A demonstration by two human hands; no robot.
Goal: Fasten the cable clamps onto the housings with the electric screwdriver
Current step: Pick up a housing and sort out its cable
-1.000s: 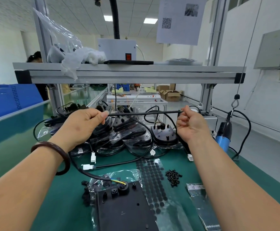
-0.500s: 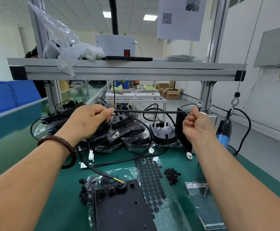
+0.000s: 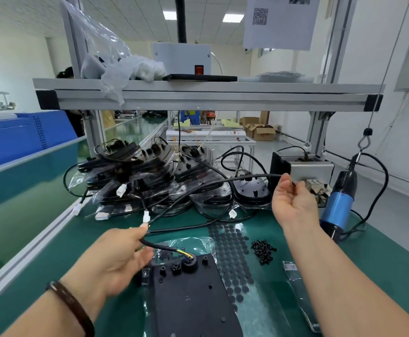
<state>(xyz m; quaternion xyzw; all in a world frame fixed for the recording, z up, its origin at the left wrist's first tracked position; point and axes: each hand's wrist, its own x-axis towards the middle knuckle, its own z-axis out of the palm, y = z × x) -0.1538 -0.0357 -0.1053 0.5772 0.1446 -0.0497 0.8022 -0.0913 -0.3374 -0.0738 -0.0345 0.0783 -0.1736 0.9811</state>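
L hand (image 3: 115, 260) sits low and near, thumb and fingers curled round a black cable (image 3: 266, 175) just short of where it enters the grommet on the flat black housing (image 3: 193, 297). R hand (image 3: 293, 203) is higher and farther right, palm turned in, fingertips pinching the same cable farther along, so the lead hangs in a slack arc between both hands. A dark bracelet (image 3: 73, 306) rings the L wrist. The housing lies on a clear bag on the green tabletop (image 3: 381, 268), nearest edge, centre. Right of it: a sheet of round black pads (image 3: 232, 261), then a small heap of black screws (image 3: 263, 249). The blue electric screwdriver (image 3: 337, 207) hangs at far right (tip down, touched by neither hand). Beyond the hands, more bagged housings (image 3: 150, 176) are piled w/ cables and white connectors.
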